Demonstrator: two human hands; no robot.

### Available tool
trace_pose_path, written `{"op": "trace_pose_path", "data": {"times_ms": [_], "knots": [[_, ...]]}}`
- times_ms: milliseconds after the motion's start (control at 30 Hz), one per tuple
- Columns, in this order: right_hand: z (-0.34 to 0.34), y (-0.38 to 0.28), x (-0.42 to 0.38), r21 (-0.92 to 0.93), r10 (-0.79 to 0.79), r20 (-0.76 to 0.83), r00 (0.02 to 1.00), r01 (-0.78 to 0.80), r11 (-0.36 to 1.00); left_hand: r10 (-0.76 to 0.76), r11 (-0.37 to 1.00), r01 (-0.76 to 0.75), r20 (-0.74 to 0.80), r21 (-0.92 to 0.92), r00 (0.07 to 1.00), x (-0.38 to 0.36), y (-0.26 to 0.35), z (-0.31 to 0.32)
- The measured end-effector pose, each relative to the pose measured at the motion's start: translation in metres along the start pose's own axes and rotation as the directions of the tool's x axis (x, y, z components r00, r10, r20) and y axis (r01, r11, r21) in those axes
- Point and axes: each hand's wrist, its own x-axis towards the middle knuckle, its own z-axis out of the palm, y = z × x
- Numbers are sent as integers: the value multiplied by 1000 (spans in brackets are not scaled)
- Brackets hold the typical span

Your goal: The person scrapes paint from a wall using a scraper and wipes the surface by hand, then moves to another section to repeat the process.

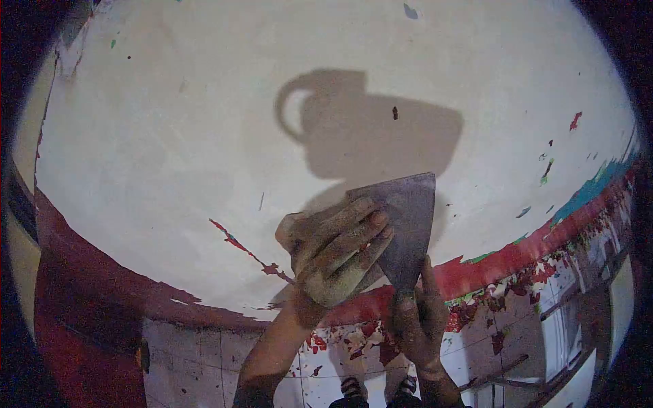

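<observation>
My right hand (420, 326) is wrapped round the narrow handle end of a flat metal scraper (410, 217), whose wide blade points up. Beside it, my left hand (340, 248) has bent, dusty fingers, with the fingertips at the left side of the blade. Whether it grips the blade or anything else under the fingers cannot be made out. Behind both hands stands a large pale wall (197, 129), with a red painted band (476, 272) along its lower part. A dark shadow falls on the wall above the blade.
Red paint flakes (388, 350) lie scattered on the tiled floor (183, 360) around my feet. A blue patch of paint (595, 190) shows at the right. A thin red streak (238, 245) marks the wall left of my hands.
</observation>
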Motion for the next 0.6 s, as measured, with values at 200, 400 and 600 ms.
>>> {"op": "trace_pose_path", "data": {"times_ms": [200,400,600], "knots": [[0,6,-2,197,-56,-60,997,67,978,-20,996,9,121,91,992,5,4,-2],[-5,-40,18,267,-9,-79,997,30,963,-19,999,20,9,-50,1000,50,5,-3],[-7,-59,24,230,10,-99,995,13,973,17,1000,-18,29,3,999,69,7,-13]]}}
